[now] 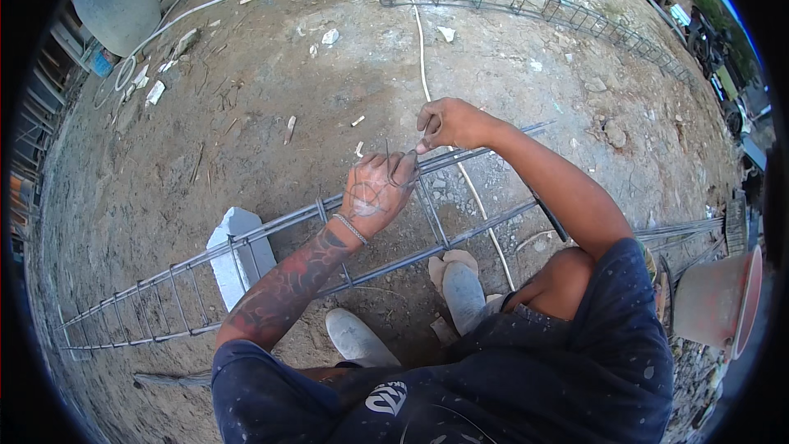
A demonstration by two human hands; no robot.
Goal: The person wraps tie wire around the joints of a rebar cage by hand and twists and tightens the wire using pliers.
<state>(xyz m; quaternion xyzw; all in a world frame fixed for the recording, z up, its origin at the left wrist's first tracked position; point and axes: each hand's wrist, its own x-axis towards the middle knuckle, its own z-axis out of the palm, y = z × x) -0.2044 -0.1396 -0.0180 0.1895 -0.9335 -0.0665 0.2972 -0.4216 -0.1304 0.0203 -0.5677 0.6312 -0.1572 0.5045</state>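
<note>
A long rebar cage [353, 279] of dark steel bars and square stirrups runs in front of me, from far left to middle right. My left hand [374, 189] is closed at its upper bars, with thin loops of tie wire [386, 166] between the fingers and over the back of the hand. Just right of it, my right hand [460, 123] is bent over the same bars, thumb and fingertips curled together close to the left thumb. What those fingertips pinch is too small to make out. A pale block [233, 259] sits under the cage, left of my left forearm.
A second rebar cage [509, 2] lies at the far right. A pale hose [423, 57] crosses the rubble-strewn dirt and passes under the near cage. At right stands a reddish bucket [713, 300]; a grey barrel [119, 4] is far left. My boots [357, 337] are close to the cage.
</note>
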